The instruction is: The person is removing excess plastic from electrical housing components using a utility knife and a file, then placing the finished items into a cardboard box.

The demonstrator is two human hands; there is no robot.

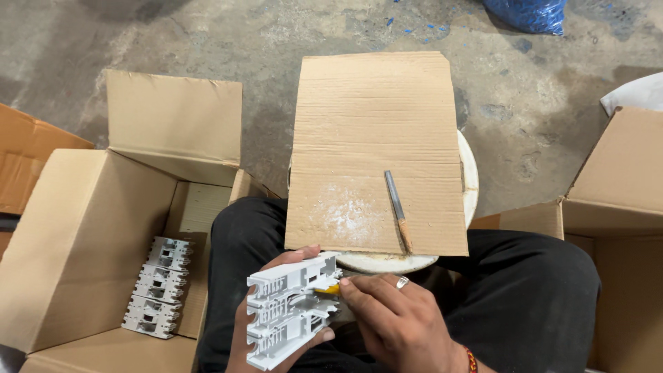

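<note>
My left hand (243, 330) holds a white plastic housing part (286, 307) from underneath, above my lap. Against the part's right side my right hand (400, 321) presses a small yellow-handled tool (329, 289); a ring shows on one finger. Only the tool's yellow end is visible. A metal file with an orange handle (398, 209) lies loose on a cardboard sheet (376, 138), apart from both hands.
The cardboard sheet rests on a round white stool (469, 183), dusted with white shavings. An open carton (83, 235) at my left holds three white housing parts (159, 287). Another open carton (615, 228) stands at my right. A blue bag (528, 14) lies on the concrete floor.
</note>
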